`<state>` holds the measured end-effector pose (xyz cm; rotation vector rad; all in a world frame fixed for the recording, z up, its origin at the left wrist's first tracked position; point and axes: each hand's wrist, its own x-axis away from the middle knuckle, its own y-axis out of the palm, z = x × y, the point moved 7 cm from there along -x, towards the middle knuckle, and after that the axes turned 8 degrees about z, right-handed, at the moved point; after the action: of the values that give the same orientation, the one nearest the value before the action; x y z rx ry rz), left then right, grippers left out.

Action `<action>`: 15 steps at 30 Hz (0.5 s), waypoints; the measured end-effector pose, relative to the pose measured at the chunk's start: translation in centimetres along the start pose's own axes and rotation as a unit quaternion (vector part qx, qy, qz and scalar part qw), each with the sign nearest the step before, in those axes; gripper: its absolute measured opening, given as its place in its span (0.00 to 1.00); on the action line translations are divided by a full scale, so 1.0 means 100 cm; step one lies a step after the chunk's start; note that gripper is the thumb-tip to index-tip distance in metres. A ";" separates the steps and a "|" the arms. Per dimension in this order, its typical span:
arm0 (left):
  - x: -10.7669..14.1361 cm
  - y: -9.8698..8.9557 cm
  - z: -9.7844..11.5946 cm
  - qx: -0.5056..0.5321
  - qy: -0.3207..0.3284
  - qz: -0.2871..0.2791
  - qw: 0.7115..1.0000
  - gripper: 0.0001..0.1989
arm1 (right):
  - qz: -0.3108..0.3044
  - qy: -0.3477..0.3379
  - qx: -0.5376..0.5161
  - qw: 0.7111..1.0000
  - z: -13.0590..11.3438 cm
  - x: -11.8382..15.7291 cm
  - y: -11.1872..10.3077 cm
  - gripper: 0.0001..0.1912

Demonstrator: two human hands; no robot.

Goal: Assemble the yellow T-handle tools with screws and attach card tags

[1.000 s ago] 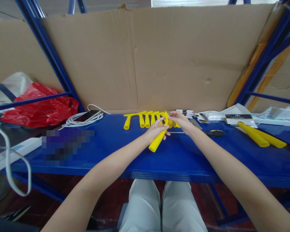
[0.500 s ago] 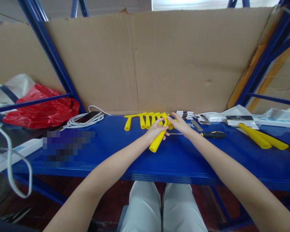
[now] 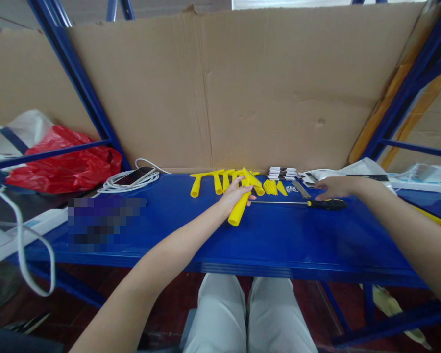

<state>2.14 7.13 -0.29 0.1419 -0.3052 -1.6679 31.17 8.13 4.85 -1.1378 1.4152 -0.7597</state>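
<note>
My left hand [image 3: 235,197] is wrapped round a yellow T-shaped plastic tool [image 3: 238,211], its hollow handle end tilted down towards me. Over the handle of a black-and-yellow screwdriver [image 3: 327,204] hovers my right hand [image 3: 329,187], fingers apart and curved; whether a fingertip touches it I cannot tell. The screwdriver's long metal shaft points left to the held tool. Behind my left hand, several like yellow T-shaped tools [image 3: 195,187] lie in a row. Small flat yellow pieces [image 3: 270,187] and a metal strip [image 3: 301,190] rest between my hands.
White packets with dark bands [image 3: 281,173] are stacked by the cardboard wall [image 3: 264,88]. A coiled white cable [image 3: 112,185] and a phone [image 3: 135,175] lie at left, near a red plastic bag [image 3: 66,162]. Blue shelf posts [image 3: 84,83] flank the blue table [image 3: 279,240].
My right hand has left the yellow tool and moved right to the screwdriver's handle, uncovering the small yellow pieces. My left hand still grips the tool.
</note>
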 end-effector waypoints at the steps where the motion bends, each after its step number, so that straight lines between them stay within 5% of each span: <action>1: 0.000 0.000 0.000 0.001 0.000 0.000 1.000 0.28 | -0.075 0.000 0.021 0.997 0.008 0.006 0.012 0.10; 3: -0.001 -0.001 0.000 0.001 0.002 0.000 1.000 0.29 | -0.151 -0.024 0.031 0.988 0.017 0.015 0.024 0.09; 6: -0.003 -0.002 -0.001 -0.002 0.001 0.000 1.000 0.30 | -0.172 -0.033 0.019 0.984 0.025 0.024 0.031 0.08; 11: -0.003 -0.003 0.000 -0.003 0.004 -0.001 1.000 0.30 | -0.126 -0.068 0.006 0.990 0.024 0.030 0.032 0.06; 15: -0.003 -0.003 0.001 0.009 0.012 0.002 1.000 0.29 | -0.051 -0.051 0.038 0.997 0.019 0.026 0.012 0.09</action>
<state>1.86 7.48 -0.31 0.1736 -0.3025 -1.6598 32.94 6.40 2.48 -1.1787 1.2409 -0.8094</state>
